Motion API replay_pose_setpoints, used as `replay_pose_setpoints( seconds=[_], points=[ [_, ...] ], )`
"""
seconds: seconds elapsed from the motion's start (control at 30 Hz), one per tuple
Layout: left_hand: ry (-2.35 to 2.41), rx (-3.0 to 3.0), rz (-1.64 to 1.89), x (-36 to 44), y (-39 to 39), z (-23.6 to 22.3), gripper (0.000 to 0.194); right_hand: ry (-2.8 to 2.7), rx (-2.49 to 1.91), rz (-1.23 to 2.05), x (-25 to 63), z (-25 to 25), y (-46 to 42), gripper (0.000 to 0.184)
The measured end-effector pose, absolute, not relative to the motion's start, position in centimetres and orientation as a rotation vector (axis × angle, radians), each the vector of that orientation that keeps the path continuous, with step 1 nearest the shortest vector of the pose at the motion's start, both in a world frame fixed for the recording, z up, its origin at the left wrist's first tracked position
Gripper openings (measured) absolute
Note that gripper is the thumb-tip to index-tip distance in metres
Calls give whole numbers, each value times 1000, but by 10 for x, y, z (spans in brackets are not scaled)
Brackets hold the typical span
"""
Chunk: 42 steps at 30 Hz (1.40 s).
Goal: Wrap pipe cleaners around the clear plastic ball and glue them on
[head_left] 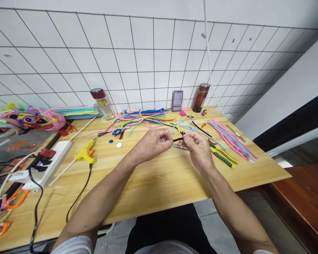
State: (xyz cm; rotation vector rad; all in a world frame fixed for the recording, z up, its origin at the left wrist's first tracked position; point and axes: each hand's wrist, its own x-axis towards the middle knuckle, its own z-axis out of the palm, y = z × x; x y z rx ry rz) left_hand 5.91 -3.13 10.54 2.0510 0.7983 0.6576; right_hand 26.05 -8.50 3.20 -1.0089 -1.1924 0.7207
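My left hand (154, 143) and my right hand (196, 148) meet above the middle of the wooden table (148, 183). Both pinch a short black pipe cleaner piece (178, 139) stretched between their fingertips. Right under the hands lies a thin metal tool (180, 147), partly hidden. A heap of coloured pipe cleaners (140, 121) spreads on the table behind the hands.
A yellow glue gun (86, 153) and a white power strip (46, 164) lie at the left. Green-handled pliers (222, 155) and pink pipe cleaners (230, 139) lie at the right. Two bottles (103, 104) (200, 97) stand by the tiled wall. Colourful craft figures (29, 120) sit far left.
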Motion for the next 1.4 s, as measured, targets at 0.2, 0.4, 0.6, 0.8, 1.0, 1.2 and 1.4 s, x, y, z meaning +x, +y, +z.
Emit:
replay_pose_setpoints(
  seconds=[0.2,0.4,0.6,0.8,1.0,1.2,1.4],
  points=[
    [823,2115,589,55,-32,107,12,-1715,-1058,-147,281,49,-96,25],
    [821,2171,504,56,-35,109,13,-2047,-1002,-445,293,58,-92,24],
    [782,2089,465,54,-33,110,11,-2129,-988,-446,301,58,-88,20],
    [758,2025,491,56,-33,110,14,-1930,-1021,-549,288,44,-90,12],
    [846,1964,640,56,-29,105,14,-1655,-1145,-477,263,29,-83,10],
    [854,1953,649,53,-24,105,13,-1740,-1020,-527,267,32,-74,20],
    [868,1920,678,56,-26,103,12,-1761,-1037,-594,270,33,-69,18]
  ],
)
